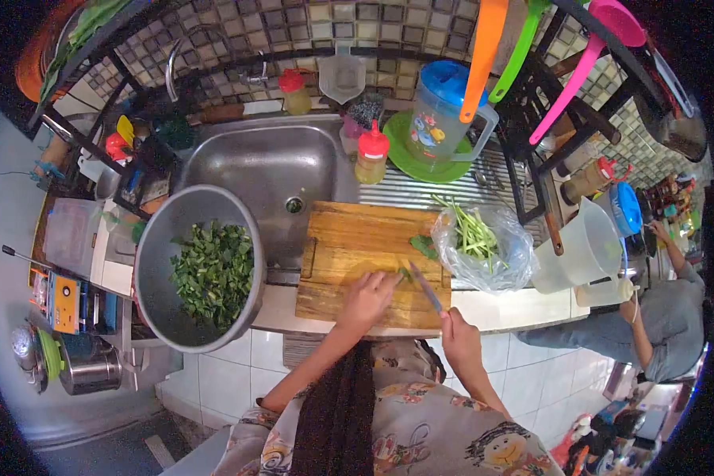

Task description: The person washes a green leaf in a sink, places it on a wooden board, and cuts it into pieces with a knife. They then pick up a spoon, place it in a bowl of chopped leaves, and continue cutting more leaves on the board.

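A wooden cutting board (349, 230) lies across the sink's right edge and the counter. My left hand (369, 300) rests on it, fingers pressed together around a small piece of green leaf (405, 274). My right hand (458, 337) grips a knife (427, 289) by its handle at the board's right front edge, the blade pointing up and left beside the leaf. Another green leaf (424, 246) lies near the board's right edge. Beside it, a clear plastic bag (504, 266) holds pale green stems (474, 232). Chopped greens (213, 274) fill part of a grey basin (149, 278) at the left.
Behind the board are a metal sink (258, 159), a red-capped bottle (370, 163) and a blue-lidded jug (444, 111) on a green plate (403, 151). Orange, green and pink utensils hang at the upper right. Another person (662, 317) stands at the far right.
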A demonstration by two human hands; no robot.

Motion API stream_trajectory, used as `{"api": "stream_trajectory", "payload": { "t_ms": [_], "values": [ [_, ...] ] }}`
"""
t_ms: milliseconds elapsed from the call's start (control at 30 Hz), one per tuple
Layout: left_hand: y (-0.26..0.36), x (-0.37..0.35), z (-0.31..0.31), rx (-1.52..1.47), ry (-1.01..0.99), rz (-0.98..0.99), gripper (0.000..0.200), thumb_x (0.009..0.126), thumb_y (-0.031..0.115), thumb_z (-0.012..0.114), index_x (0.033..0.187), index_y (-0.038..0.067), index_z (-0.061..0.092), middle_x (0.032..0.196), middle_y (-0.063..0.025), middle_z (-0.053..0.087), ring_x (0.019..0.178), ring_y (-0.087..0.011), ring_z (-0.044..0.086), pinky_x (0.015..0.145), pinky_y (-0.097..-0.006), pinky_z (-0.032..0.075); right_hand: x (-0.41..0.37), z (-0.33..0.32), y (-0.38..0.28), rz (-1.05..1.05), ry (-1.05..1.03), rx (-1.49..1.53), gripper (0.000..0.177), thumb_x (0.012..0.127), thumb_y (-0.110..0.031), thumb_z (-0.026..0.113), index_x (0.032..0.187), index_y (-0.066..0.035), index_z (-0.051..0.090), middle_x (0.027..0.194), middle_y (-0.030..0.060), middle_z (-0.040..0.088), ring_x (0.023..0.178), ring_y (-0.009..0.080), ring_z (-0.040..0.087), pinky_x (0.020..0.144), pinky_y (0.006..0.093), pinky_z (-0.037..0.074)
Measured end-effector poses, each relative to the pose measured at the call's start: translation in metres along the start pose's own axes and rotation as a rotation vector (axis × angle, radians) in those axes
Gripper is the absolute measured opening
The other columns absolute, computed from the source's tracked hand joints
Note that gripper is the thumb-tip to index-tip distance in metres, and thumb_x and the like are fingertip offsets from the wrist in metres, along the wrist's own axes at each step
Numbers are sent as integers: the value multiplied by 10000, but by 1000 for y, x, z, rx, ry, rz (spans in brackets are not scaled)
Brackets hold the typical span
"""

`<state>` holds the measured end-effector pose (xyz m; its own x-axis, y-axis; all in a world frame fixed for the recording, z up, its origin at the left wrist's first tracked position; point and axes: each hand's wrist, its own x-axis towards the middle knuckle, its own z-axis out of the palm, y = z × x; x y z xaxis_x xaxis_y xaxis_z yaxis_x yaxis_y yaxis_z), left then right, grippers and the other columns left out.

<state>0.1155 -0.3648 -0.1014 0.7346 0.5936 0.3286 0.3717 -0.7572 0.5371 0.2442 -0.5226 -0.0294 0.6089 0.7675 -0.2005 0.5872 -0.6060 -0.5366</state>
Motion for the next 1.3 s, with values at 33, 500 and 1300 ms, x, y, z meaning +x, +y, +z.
{"api": "stream_trajectory", "payload": {
  "t_ms": [33,500,1300],
  "values": [
    [-1,4,1,39,-17,4,205,767,119,585,964,90,627,889,-81,539,821,-278,536,737,-380,460,1,-3,-2,-1,39,35,292,934,-318,413,827,-56,486,583,230,542,574,433,552,481,513,397],
    [15,19,-67,5,93,-81,86,761,140,623,834,94,625,878,-55,555,822,-242,572,687,-358,477,9,10,1,16,115,137,270,929,-280,435,806,-45,487,550,224,521,547,437,539,463,506,384],
    [1,-12,-146,112,373,-211,163,751,68,631,913,80,637,953,-91,607,901,-261,538,782,-375,404,17,26,-10,-90,-258,-31,366,936,-353,343,1067,-44,489,730,251,608,677,459,584,633,543,466]
  ]
}}
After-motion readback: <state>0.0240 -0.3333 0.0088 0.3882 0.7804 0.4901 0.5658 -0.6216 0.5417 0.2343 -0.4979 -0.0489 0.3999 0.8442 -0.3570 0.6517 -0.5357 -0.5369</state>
